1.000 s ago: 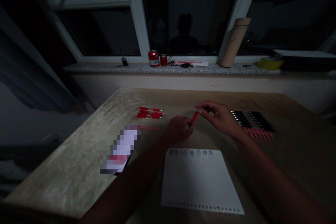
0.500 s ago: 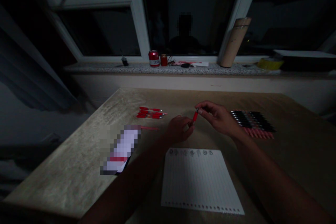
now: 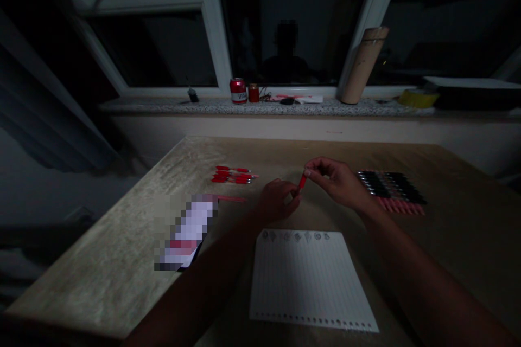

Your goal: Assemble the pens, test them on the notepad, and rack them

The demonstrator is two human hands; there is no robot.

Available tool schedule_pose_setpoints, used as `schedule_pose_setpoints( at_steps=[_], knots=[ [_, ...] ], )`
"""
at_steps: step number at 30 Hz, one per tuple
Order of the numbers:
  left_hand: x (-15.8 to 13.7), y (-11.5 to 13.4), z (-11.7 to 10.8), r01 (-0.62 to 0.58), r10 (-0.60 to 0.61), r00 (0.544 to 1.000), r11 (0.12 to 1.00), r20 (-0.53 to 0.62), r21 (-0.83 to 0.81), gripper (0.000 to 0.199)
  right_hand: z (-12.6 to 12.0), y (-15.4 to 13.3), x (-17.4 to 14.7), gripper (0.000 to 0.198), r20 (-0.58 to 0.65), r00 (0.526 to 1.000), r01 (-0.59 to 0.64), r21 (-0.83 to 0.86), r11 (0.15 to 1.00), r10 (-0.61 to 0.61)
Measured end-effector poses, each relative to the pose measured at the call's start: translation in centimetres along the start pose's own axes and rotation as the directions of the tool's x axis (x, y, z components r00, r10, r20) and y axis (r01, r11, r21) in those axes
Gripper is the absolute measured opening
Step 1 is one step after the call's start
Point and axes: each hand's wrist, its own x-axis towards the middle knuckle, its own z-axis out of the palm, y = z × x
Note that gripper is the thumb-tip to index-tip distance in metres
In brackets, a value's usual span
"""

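Observation:
Between my two hands, above the table's middle, is a red pen (image 3: 303, 180), tilted with its upper end toward the right. My left hand (image 3: 279, 199) is closed on its lower part, while the thumb and fingers of my right hand (image 3: 331, 178) pinch the upper end. Nearer to me lies a lined sheet of paper (image 3: 309, 282) with small pencil-like scribbles along its far edge and punched holes along its near edge. Several red pens (image 3: 232, 175) lie together at the left. To the right is a row of black pens (image 3: 391, 187) with red-pink ones beside it.
A lit phone (image 3: 189, 233), blurred out, lies on the table (image 3: 101, 249) at the left, near a thin pink stick (image 3: 232, 199). On the windowsill (image 3: 211, 108) stand a red can (image 3: 238, 91), a small red jar (image 3: 253, 93), a tall flask (image 3: 365, 65) and yellow tape (image 3: 418, 98).
My right fingers have closed further over the pen's upper end, covering the dark tip that showed before. My left hand and the other things have hardly moved.

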Motion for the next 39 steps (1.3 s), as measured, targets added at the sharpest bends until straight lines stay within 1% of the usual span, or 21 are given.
schedule_pose_setpoints(
  at_steps=[4, 10, 13, 18, 21, 26, 29, 33, 39],
  knots=[
    [0.02, 0.03, 0.05, 0.008, -0.008, 1.0, 1.0, -0.003, 0.003, 0.011, 0.23, 0.3, 0.02, 0.027, -0.023, 1.0, -0.012, 0.027, 1.0, 0.012],
    [0.09, 0.15, -0.08, 0.027, -0.027, 1.0, 1.0, -0.015, -0.002, 0.013, 0.0, 0.03, -0.02, 0.029, -0.022, 0.999, 0.026, 0.078, 0.997, -0.024],
    [0.11, 0.25, -0.19, 0.026, -0.026, 1.0, 1.0, -0.007, -0.004, 0.013, -0.22, -0.23, -0.06, 0.032, -0.022, 0.999, 0.031, 0.034, 0.999, -0.03],
    [0.05, 0.15, -0.16, 0.011, -0.011, 1.0, 1.0, -0.005, -0.014, 0.013, -0.23, -0.49, -0.05, 0.026, 0.0, 0.997, 0.079, -0.049, 0.996, -0.079],
    [0.04, 0.07, -0.07, 0.012, -0.012, 1.0, 1.0, -0.012, -0.009, 0.013, -0.23, -0.48, -0.02, 0.024, 0.01, 0.994, 0.112, -0.066, 0.991, -0.112],
    [0.01, 0.05, -0.07, 0.007, -0.007, 1.0, 1.0, 0.003, -0.009, 0.014, -0.27, -0.45, -0.02, 0.023, 0.033, 0.991, 0.128, -0.085, 0.988, -0.126],
    [-0.03, 0.07, -0.08, 0.005, -0.005, 1.0, 1.0, 0.003, -0.008, 0.015, -0.18, -0.46, -0.01, 0.024, 0.029, 0.994, 0.109, -0.081, 0.991, -0.107],
    [-0.08, 0.05, 0.02, 0.008, -0.008, 1.0, 1.0, -0.01, 0.006, 0.015, -0.14, -0.44, -0.01, 0.027, -0.005, 0.999, 0.049, -0.084, 0.995, -0.05],
    [-0.04, -0.22, 0.28, 0.014, -0.014, 1.0, 1.0, 0.007, 0.02, 0.017, -0.26, -0.26, 0.01, 0.029, -0.025, 0.999, 0.025, -0.126, 0.992, -0.028]
  ],
)
